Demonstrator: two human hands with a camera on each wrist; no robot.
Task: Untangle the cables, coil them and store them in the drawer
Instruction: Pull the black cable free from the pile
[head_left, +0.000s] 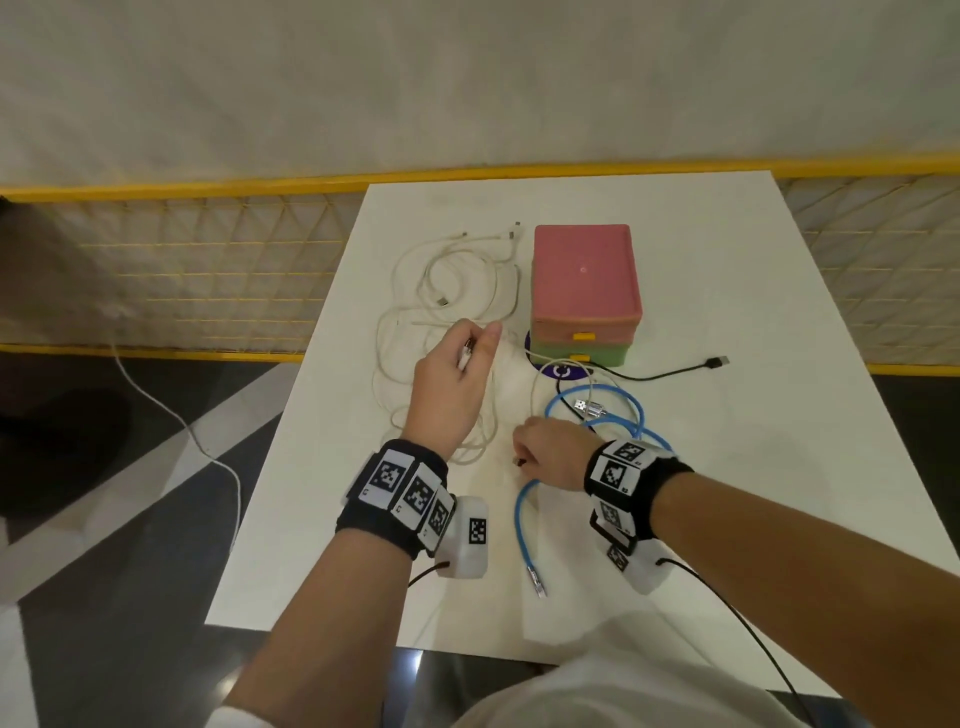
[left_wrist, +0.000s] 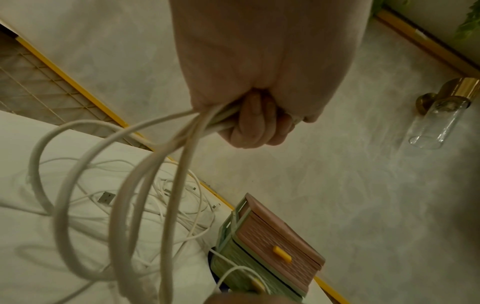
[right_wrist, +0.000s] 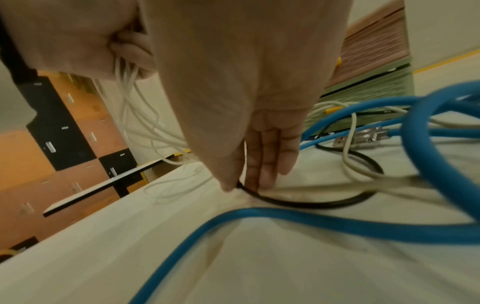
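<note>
My left hand (head_left: 460, 364) is raised over the white table (head_left: 727, 519), fingers (left_wrist: 257, 125) curled round a bundle of looped white cable (left_wrist: 145, 181). More white cables (head_left: 457, 280) lie tangled at the table's left. My right hand (head_left: 545, 452) is down on the table, thumb and fingers (right_wrist: 259, 170) pinching the end of a thin black cable (right_wrist: 306, 202). That black cable (head_left: 670, 371) runs right to a USB plug. A thick blue cable (head_left: 524, 514) loops under and beside the right hand. The pink and green drawer box (head_left: 584, 291) stands behind, both drawers closed.
A purple disc (head_left: 558, 371) lies under the cables in front of the drawer box. A yellow mesh fence (head_left: 208, 270) runs behind and left of the table. A white cord (head_left: 171, 415) trails on the floor at left. The table's near edge is by my body.
</note>
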